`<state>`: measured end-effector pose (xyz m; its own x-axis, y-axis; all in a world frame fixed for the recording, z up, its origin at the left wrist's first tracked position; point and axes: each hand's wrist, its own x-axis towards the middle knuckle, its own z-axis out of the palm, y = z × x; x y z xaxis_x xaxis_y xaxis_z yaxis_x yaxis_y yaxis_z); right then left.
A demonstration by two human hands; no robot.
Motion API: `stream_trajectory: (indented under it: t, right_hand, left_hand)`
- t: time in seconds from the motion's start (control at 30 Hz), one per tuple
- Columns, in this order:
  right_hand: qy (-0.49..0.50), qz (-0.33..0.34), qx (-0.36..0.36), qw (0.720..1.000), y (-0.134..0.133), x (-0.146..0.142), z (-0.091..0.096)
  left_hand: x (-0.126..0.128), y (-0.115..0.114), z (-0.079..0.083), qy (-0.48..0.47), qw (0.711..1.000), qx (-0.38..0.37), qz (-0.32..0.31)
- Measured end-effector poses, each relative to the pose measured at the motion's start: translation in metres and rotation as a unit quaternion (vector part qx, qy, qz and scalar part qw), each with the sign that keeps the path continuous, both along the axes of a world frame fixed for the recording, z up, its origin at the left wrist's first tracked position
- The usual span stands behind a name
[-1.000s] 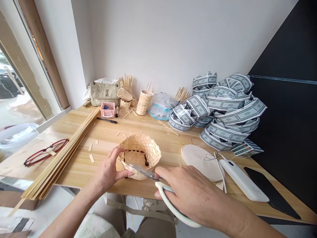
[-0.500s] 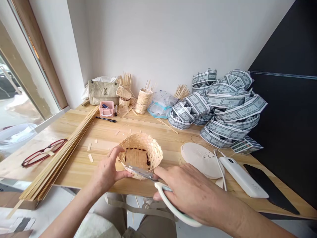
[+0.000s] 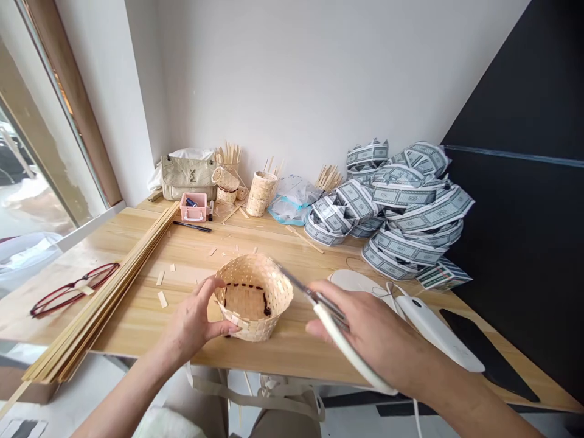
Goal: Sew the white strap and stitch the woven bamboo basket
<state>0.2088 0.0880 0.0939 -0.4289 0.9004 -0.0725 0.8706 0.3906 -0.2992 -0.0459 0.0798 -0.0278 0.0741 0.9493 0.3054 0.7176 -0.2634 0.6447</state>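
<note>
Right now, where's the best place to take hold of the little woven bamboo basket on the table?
Take the pale woven bamboo basket by its rim and outer wall on the near left, coming from the left and front, where your left hand cups it. It sits open side up, and its rounded wall suits a curved palm. Your right hand is occupied with the white-handled scissors.

A white wall (image 3: 292, 79) meets a black wall panel (image 3: 515, 79) at right; daylight enters a wood-framed window (image 3: 27, 176) beside the pale wooden counter (image 3: 283, 347), and the floor (image 3: 351, 389) below is hard to make out.
</note>
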Motion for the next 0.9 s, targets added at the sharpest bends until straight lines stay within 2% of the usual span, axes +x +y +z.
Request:
stream_trajectory:
  t: [0.13,0.23,0.33,0.5,0.63,0.73,0.83,0.9]
  right_hand:
    - [0.058,-0.147,-0.003,0.987,0.036,0.026,-0.025]
    - [0.050,-0.174,-0.024,0.983,0.062,0.034,-0.056]
    - [0.016,-0.196,-0.044,0.980,0.081,0.031,-0.084]
    - [-0.065,-0.224,-0.057,0.971,0.097,0.014,-0.109]
    - [-0.107,-0.218,-0.060,0.968,0.100,0.004,-0.114]
    - [-0.122,-0.209,-0.058,0.969,0.100,0.000,-0.107]
    - [-0.113,-0.207,-0.045,0.971,0.092,-0.002,-0.088]
    - [-0.089,-0.204,-0.029,0.974,0.075,-0.007,-0.068]
  left_hand:
    - [-0.016,0.008,-0.009,-0.008,0.998,0.060,-0.004]
    - [-0.031,0.017,-0.016,-0.007,0.997,0.075,-0.017]
    - [-0.041,0.022,-0.019,-0.026,0.997,0.072,-0.022]
    - [-0.037,0.017,-0.017,-0.092,0.994,0.047,-0.019]
    - [-0.030,0.004,-0.010,-0.165,0.985,0.039,0.034]
    - [-0.035,-0.012,-0.002,-0.235,0.968,0.040,0.072]
    - [-0.041,-0.034,0.011,-0.328,0.939,0.014,0.099]
    - [-0.039,-0.050,0.021,-0.412,0.903,-0.020,0.122]
